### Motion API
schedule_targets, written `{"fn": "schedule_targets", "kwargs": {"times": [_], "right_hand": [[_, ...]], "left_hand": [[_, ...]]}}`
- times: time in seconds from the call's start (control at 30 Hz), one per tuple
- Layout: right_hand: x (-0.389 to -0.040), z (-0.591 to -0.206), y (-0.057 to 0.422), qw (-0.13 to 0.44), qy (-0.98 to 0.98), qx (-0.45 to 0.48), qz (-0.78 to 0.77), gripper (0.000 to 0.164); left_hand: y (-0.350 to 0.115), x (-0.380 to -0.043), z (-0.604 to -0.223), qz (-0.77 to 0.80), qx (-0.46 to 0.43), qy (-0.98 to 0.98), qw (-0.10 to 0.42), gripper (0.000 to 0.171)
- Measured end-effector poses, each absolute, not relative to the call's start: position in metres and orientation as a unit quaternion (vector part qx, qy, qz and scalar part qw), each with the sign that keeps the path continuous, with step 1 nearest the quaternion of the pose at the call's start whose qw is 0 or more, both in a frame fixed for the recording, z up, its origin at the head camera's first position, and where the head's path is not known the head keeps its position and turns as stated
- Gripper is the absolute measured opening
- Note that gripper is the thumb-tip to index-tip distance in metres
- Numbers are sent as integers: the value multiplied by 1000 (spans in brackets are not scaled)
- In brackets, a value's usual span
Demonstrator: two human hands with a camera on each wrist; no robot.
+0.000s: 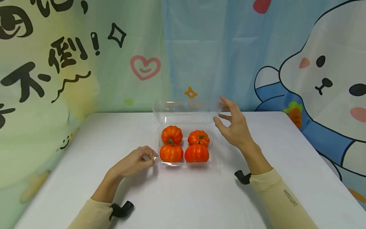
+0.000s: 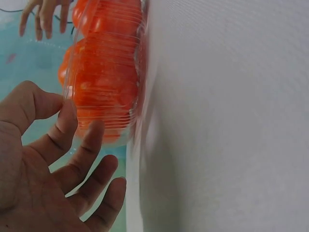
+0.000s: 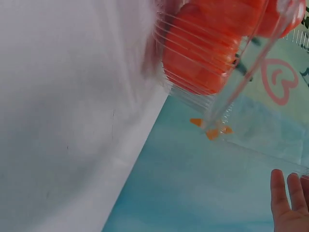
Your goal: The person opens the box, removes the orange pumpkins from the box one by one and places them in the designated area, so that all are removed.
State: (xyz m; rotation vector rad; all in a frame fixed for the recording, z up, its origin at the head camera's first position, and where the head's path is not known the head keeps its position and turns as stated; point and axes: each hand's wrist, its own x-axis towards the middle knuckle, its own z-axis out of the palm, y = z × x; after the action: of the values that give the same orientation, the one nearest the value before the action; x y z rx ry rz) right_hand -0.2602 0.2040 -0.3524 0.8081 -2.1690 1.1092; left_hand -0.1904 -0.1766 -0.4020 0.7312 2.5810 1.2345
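A clear plastic clamshell container (image 1: pixel 184 163) stands on the table with its hinged lid (image 1: pixel 187 111) raised at the back. Several small orange pumpkins (image 1: pixel 197 153) with green stems sit inside it. My left hand (image 1: pixel 137 161) is at the container's left side. In the left wrist view, its thumb and index finger pinch the rim (image 2: pixel 69 77), while the other fingers are spread loosely. At the lid's right edge is my right hand (image 1: pixel 235 127), its fingers extended and apart. Whether those fingertips touch the lid cannot be told; the right wrist view shows only part of the hand (image 3: pixel 289 212).
The container is on a white-covered table (image 1: pixel 183 197). Behind it hangs a printed curtain (image 1: pixel 197 51) with a cartoon bear, hearts and large lettering, close to the table's back edge. Black wrist mounts (image 1: pixel 123 210) stick out from both sleeves.
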Motion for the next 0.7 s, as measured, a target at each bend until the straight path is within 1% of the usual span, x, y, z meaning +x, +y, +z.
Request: {"fn": "schedule_targets", "kwargs": {"times": [0.17,0.4,0.7], "right_hand": [[-266,-361,202,239,-809,264,467,83],[-272,-374,200,174,-816,233,499,84],[-279,-387,199,137,-842,220,474,89]], "left_hand": [[-176,-188,-404,420,239,869,106,16],[-177,-187,-406,424,238,866,112,16],[-180,-187,-404,415,251,869,102,19]]}}
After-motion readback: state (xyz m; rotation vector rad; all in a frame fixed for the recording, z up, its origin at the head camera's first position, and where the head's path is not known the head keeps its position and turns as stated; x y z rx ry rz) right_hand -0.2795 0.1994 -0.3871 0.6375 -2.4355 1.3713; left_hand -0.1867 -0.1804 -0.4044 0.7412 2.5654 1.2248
